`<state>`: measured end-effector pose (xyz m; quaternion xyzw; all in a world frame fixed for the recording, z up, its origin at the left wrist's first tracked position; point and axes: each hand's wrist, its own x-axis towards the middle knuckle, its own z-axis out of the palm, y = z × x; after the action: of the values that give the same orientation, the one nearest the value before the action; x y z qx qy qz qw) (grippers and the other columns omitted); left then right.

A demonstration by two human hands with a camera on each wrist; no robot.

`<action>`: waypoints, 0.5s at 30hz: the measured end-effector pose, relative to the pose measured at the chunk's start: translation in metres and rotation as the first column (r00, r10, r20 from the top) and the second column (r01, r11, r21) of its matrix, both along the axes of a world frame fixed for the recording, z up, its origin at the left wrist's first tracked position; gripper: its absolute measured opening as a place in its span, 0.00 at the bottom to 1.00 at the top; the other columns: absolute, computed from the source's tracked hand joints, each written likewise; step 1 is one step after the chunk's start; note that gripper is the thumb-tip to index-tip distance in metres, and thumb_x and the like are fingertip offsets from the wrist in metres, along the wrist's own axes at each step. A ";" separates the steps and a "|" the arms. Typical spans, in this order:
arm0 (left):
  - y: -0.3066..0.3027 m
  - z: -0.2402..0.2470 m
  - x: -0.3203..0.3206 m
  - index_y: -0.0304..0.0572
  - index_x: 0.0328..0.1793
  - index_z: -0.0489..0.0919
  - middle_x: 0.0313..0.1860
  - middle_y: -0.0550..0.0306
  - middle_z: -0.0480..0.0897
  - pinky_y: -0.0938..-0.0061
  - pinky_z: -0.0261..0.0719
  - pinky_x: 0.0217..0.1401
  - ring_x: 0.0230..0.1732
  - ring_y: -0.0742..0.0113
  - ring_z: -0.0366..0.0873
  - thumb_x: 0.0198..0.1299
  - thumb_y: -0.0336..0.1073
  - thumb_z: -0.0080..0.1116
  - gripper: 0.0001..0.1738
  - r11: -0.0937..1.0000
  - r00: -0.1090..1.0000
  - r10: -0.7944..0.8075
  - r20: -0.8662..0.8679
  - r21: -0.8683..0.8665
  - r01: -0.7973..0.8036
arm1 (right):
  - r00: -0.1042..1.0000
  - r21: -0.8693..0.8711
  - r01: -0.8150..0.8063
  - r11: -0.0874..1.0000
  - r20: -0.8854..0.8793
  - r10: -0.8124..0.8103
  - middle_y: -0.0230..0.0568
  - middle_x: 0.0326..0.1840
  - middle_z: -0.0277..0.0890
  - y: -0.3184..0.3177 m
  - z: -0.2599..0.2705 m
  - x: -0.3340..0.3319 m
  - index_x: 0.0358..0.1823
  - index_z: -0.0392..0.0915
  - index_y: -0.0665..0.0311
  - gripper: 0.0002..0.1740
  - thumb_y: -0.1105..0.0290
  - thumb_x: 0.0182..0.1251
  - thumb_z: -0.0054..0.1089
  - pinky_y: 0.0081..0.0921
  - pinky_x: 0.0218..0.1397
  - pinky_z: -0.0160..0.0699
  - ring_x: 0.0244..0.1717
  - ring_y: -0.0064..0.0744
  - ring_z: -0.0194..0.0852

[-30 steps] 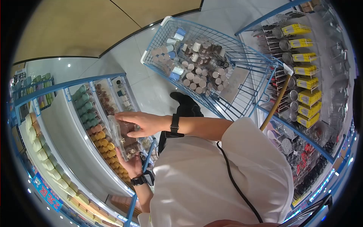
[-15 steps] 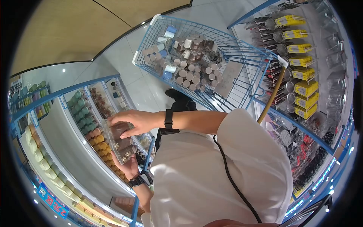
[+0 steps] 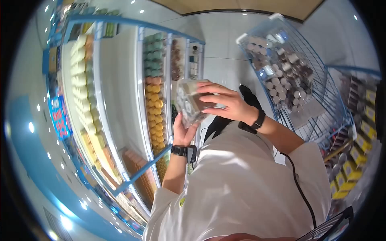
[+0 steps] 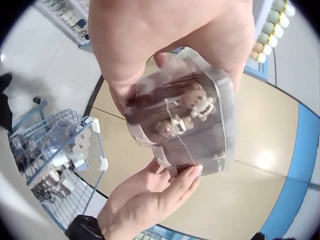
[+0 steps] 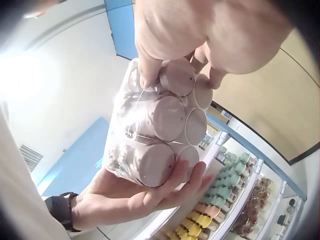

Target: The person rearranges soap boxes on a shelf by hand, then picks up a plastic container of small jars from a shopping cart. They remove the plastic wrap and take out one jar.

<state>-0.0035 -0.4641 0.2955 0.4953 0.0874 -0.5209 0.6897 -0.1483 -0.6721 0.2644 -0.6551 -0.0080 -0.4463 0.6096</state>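
Note:
Both hands hold a clear-wrapped pack of jars (image 3: pixel 187 102) in front of the white shirt. Several round mauve lids (image 5: pixel 168 118) face the right wrist camera. In the left wrist view, small teddy bear figures (image 4: pixel 194 98) show through the clear plastic over a brown body. My left hand (image 3: pixel 185 131) grips the pack from below, its fingers curled against the lids in the right wrist view. From the other side my right hand (image 3: pixel 226 100) holds it, with thumb and fingers (image 5: pixel 149 70) on the top end.
Beside me on the left runs a shelf (image 3: pixel 141 80) with rows of teal jars (image 3: pixel 153 54) and yellow jars (image 3: pixel 155 116). To the right stands a blue wire cart (image 3: pixel 242 38) loaded with similar packs. A rack with yellow-labelled goods (image 3: pixel 350 170) is beyond it.
The head view has swung, so the shelf and cart appear farther right. The pack has been turned in the hands; its bear figures no longer show in the head view.

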 end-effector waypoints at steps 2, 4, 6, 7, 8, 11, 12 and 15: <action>-0.016 0.014 0.001 0.42 0.84 0.65 0.78 0.47 0.74 0.46 0.71 0.79 0.76 0.48 0.73 0.74 0.73 0.45 0.48 0.999 0.998 -0.023 -0.066 -0.046 0.021 | 0.998 -0.092 -0.044 0.995 0.030 0.047 0.49 0.70 0.79 0.002 0.002 0.002 0.58 0.84 0.66 0.24 0.77 0.59 0.79 0.53 0.78 0.75 0.75 0.57 0.74; -0.011 0.006 0.010 0.43 0.85 0.64 0.79 0.46 0.73 0.44 0.71 0.79 0.77 0.46 0.72 0.68 0.83 0.40 0.57 0.999 0.992 0.043 -0.120 -0.025 -0.046 | 0.997 -0.187 -0.061 0.980 0.032 0.068 0.48 0.71 0.78 0.008 0.008 0.002 0.57 0.84 0.66 0.24 0.75 0.59 0.80 0.58 0.80 0.70 0.76 0.56 0.73; -0.009 0.000 0.007 0.44 0.86 0.63 0.79 0.46 0.73 0.44 0.71 0.79 0.77 0.45 0.72 0.68 0.84 0.39 0.57 0.996 0.995 0.086 -0.051 -0.014 -0.087 | 0.992 -0.119 -0.125 0.985 0.004 0.126 0.48 0.71 0.78 0.010 0.023 -0.001 0.57 0.84 0.66 0.24 0.74 0.59 0.80 0.56 0.80 0.70 0.76 0.57 0.72; -0.006 -0.003 0.004 0.44 0.86 0.63 0.80 0.46 0.72 0.44 0.71 0.79 0.77 0.45 0.72 0.68 0.84 0.39 0.57 0.994 0.994 0.105 0.019 0.005 -0.105 | 0.986 -0.041 -0.163 0.986 -0.022 0.163 0.48 0.72 0.77 0.011 0.028 -0.002 0.58 0.84 0.66 0.25 0.73 0.59 0.80 0.55 0.80 0.71 0.77 0.57 0.71; -0.001 -0.003 0.003 0.47 0.85 0.64 0.80 0.50 0.72 0.50 0.70 0.81 0.77 0.48 0.72 0.73 0.79 0.37 0.51 0.993 0.997 0.075 0.009 -0.093 -0.074 | 0.992 -0.027 -0.120 0.992 -0.048 0.118 0.47 0.69 0.79 0.014 0.030 -0.001 0.57 0.85 0.65 0.23 0.73 0.58 0.80 0.50 0.74 0.75 0.73 0.55 0.73; 0.007 -0.004 -0.001 0.48 0.85 0.65 0.80 0.50 0.73 0.51 0.70 0.81 0.77 0.50 0.72 0.75 0.77 0.36 0.49 0.991 0.988 0.132 0.075 -0.043 -0.129 | 0.987 -0.104 -0.010 0.995 -0.159 -0.007 0.45 0.64 0.80 0.020 0.037 0.003 0.54 0.86 0.64 0.21 0.74 0.59 0.79 0.46 0.67 0.78 0.65 0.51 0.77; 0.014 -0.005 0.000 0.50 0.85 0.64 0.80 0.51 0.73 0.53 0.70 0.81 0.77 0.52 0.72 0.77 0.74 0.37 0.45 0.989 0.990 0.122 0.066 -0.096 -0.116 | 0.985 -0.116 0.017 0.993 -0.169 -0.037 0.42 0.58 0.81 0.020 0.044 0.006 0.51 0.88 0.64 0.18 0.75 0.59 0.79 0.41 0.59 0.80 0.58 0.45 0.77; 0.019 -0.003 0.001 0.52 0.84 0.63 0.78 0.53 0.74 0.53 0.71 0.80 0.77 0.53 0.73 0.79 0.70 0.40 0.41 0.973 0.964 0.222 0.148 -0.104 -0.208 | 0.962 0.026 -0.058 0.998 -0.265 0.063 0.41 0.56 0.81 0.026 0.045 0.012 0.48 0.88 0.66 0.14 0.76 0.61 0.78 0.34 0.53 0.81 0.52 0.40 0.79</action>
<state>-0.0021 -0.4452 0.2925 0.4922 0.0626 -0.4053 0.7678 -0.1367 -0.6461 0.3093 -0.7029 0.0576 -0.3358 0.6243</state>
